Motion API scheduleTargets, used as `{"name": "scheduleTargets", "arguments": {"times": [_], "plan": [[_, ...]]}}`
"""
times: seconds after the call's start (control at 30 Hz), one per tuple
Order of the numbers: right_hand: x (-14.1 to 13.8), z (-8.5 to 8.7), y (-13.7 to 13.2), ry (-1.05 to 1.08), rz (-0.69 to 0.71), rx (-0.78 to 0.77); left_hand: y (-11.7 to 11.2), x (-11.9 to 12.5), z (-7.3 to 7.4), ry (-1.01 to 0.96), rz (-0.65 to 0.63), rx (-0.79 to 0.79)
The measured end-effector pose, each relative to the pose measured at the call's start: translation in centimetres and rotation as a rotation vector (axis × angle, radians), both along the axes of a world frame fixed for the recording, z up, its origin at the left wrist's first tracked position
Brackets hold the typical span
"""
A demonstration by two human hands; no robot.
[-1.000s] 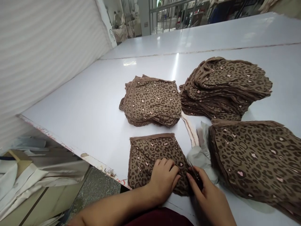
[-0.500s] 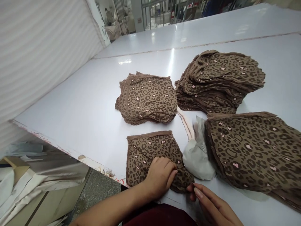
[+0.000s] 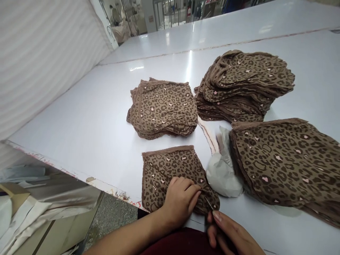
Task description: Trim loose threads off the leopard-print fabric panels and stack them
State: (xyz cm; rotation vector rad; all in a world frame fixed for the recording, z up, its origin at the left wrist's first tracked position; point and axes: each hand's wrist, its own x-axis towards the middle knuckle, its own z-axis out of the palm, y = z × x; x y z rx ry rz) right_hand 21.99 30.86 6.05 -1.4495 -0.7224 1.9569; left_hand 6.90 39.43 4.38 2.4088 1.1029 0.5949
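Observation:
In front of me lies a leopard-print fabric piece (image 3: 162, 171), brown with small pink spots and a raw brown band along its top edge. My left hand (image 3: 182, 198) rests on it, fingers curled and pressed together, gripping the cloth near its lower right part. Between the thumb and fingers of my right hand (image 3: 225, 226) is a slim, pointed metal tool (image 3: 209, 204). Its tip is over the lower right corner of the fabric; its handle is hidden by the hand, so the exact kind cannot be told.
Stacks of the same print lie beyond: a neat stack (image 3: 164, 108), a taller stack (image 3: 247, 85) and a large pile (image 3: 287, 163) at right. A crumpled grey plastic bag (image 3: 224, 177) sits beside that pile. The white table (image 3: 79, 134) has a worn left edge; boxes and cloth stand below.
My right hand has shifted slightly left and down, and the pointed tool now shows over the fabric. My left hand keeps its hold. The view has tilted slightly.

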Motion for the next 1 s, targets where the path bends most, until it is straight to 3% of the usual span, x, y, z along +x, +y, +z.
{"name": "scheduleTargets", "arguments": {"times": [0.2, 0.33, 0.57, 0.77, 1.0], "plan": [[-0.5, -0.4, 0.6, -0.027, 0.011, 0.003, -0.2, -0.2, 0.0, -0.045, 0.012, 0.05], [-1.2, -0.7, 1.2, -0.033, -0.116, 0.012, -0.1, -0.2, -0.1, -0.011, 0.054, 0.144], [-1.9, -0.1, 1.5, -0.026, -0.057, 0.061, 1.5, -0.2, -0.2, 0.057, 0.314, 0.107], [-1.8, -0.2, 2.1, -0.037, -0.07, 0.044, 0.9, -0.1, 0.0, -0.037, 0.222, -0.051], [-2.6, -1.1, 3.0, 0.056, -0.169, -0.017, 0.7, -0.4, -0.1, -0.097, 0.217, -0.053]]}}
